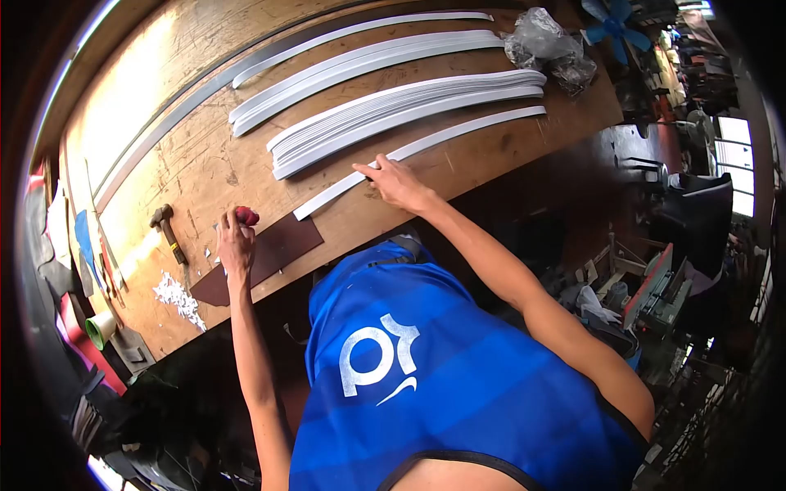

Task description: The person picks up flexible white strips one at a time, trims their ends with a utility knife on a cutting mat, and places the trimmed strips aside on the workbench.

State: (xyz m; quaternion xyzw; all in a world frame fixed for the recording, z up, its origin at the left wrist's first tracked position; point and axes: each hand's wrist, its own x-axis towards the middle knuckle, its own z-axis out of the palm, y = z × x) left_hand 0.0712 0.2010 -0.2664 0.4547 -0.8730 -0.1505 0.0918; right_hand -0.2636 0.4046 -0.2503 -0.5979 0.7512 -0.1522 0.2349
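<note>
My left hand [236, 248] is closed round a small tool with a rounded red end [246, 216]; its working end is hidden. That hand is over a dark brown flat piece [282, 247] at the table's near edge. A single white strip [467, 128] lies slantwise on the table, its lower left end meeting the brown piece. On this strip my right hand [399, 183] has its thumb and index finger, holding it against the tabletop. Small white offcuts [178, 298] lie in a heap left of the brown piece.
Stacks of white strips [401, 110] lie farther back on the wooden table [184, 176]. A hammer [167, 231] rests left of my left hand. Crumpled clear plastic [547, 45] sits at the far right corner, near a blue fan [614, 29]. A green cup [100, 329] stands at the left.
</note>
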